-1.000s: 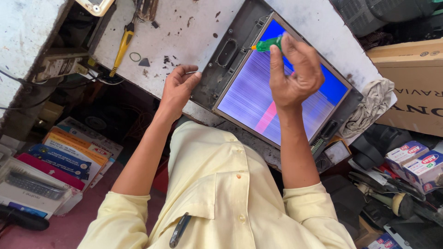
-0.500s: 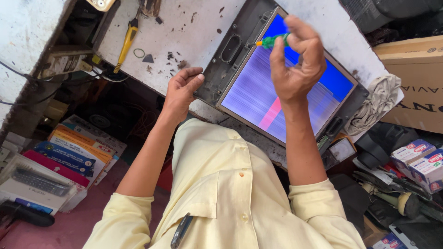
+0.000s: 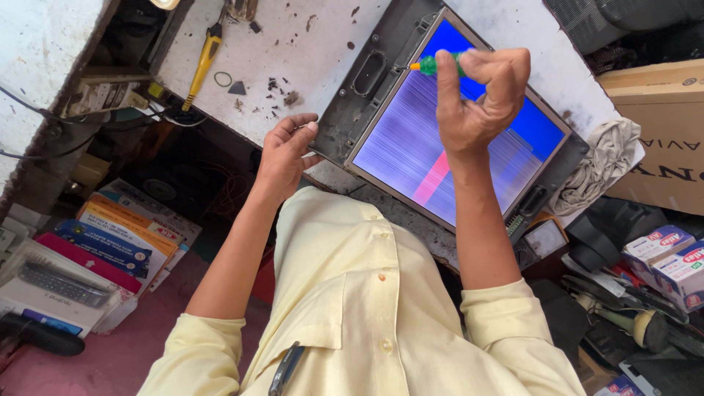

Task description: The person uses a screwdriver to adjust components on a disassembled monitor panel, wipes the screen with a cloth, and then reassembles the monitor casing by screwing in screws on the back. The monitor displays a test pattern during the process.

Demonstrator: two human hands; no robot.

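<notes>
screwdriver (image 3: 434, 64), small, green handle with an orange collar: held in the right hand (image 3: 480, 99), fingers curled shut round the handle. long axis runs nearly level across the view, tip pointing toward the left, where it meets the dark grey frame (image 3: 367, 95) at the upper left corner of the screen (image 3: 411, 147).

screen: flat panel, lit, lying face up on the desk (image 3: 293, 44), blue at its far side, streaked pale violet over the rest, one pink bar near its lower edge. long axis runs from the upper left down toward the lower right, panel overhanging the near edge of the desk.

left hand (image 3: 284, 155): at the near edge of the desk, fingers loosely bent, fingertips touching the left end of the grey frame, holding nothing that can be seen.

desk: white top, chipped and stained, dark crumbs scattered mid-surface.

yellow-handled tool (image 3: 203, 64): on the desk near its far left corner, well apart from both hands, long axis steep (tip end toward the near edge).

grey rag (image 3: 605, 165): bunched at the right end of the frame.

cardboard box (image 3: 660, 132): right of the desk.

stacked printed boxes (image 3: 121, 238): below the desk, left.
</notes>
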